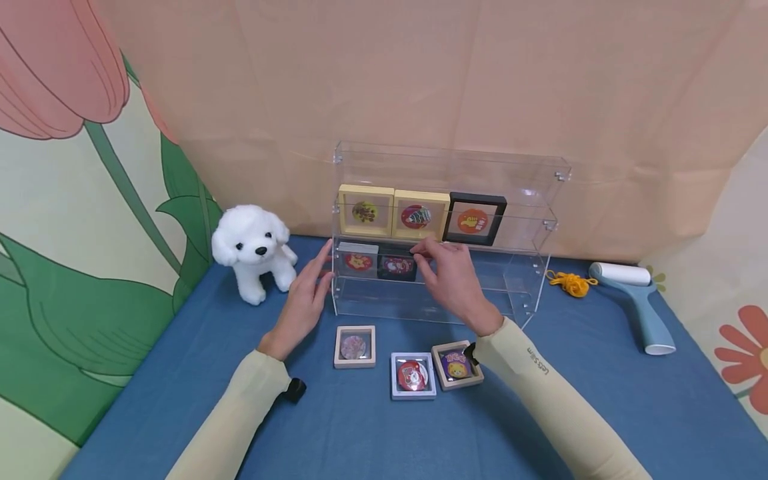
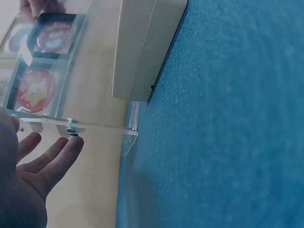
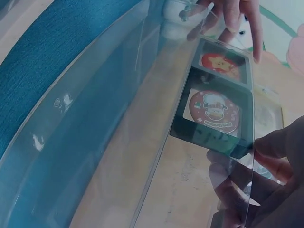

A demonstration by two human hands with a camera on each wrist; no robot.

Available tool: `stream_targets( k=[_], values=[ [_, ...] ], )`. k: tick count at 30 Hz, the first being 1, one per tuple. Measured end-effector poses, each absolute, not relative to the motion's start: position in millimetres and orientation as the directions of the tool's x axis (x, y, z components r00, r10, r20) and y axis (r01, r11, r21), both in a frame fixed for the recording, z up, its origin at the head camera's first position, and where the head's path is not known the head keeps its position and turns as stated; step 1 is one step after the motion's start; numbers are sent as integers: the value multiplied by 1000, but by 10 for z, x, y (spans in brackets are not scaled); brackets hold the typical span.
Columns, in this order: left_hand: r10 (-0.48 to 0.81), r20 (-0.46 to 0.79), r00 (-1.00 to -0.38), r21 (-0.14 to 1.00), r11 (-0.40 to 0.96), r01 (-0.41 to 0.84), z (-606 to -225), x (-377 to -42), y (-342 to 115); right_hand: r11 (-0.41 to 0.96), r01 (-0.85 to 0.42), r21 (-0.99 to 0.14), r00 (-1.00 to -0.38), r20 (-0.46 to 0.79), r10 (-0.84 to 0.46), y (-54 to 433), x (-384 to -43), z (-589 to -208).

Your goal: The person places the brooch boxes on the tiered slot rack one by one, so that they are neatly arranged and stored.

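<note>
A clear acrylic display shelf [image 1: 408,318] stands against the backdrop. On its lower tier a dark square frame with a red round picture [image 1: 398,266] sits beside a grey-white frame [image 1: 359,261]. My right hand [image 1: 453,277] pinches the dark frame at its right corner, thumb and finger meeting there in the right wrist view. Against the shelf's left side rest the extended fingers of my left hand [image 1: 301,305], which holds nothing. The tier above carries two pale yellow frames [image 1: 366,230] and a black frame [image 1: 501,212].
On the blue cloth [image 1: 360,440] before the shelf lie a wooden frame [image 1: 355,365], a white frame [image 1: 413,396] and another wooden frame [image 1: 461,383]. A white plush dog [image 1: 255,247] stands left. Orange yarn [image 1: 574,285] and a lint roller [image 1: 642,307] lie right.
</note>
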State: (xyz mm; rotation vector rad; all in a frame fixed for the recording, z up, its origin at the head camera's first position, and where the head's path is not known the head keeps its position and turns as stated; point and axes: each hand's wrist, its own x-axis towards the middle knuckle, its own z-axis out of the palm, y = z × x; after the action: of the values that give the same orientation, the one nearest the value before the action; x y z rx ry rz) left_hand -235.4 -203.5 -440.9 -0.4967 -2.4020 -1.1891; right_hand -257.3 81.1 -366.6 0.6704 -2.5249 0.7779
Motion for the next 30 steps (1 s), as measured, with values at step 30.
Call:
stream_targets(
  k=[30],
  values=[
    [135, 516, -846, 655, 574, 491, -4400, -2358, -2037, 584, -665, -466, -708, 642, -293, 1257, -2291, -3507]
  ],
)
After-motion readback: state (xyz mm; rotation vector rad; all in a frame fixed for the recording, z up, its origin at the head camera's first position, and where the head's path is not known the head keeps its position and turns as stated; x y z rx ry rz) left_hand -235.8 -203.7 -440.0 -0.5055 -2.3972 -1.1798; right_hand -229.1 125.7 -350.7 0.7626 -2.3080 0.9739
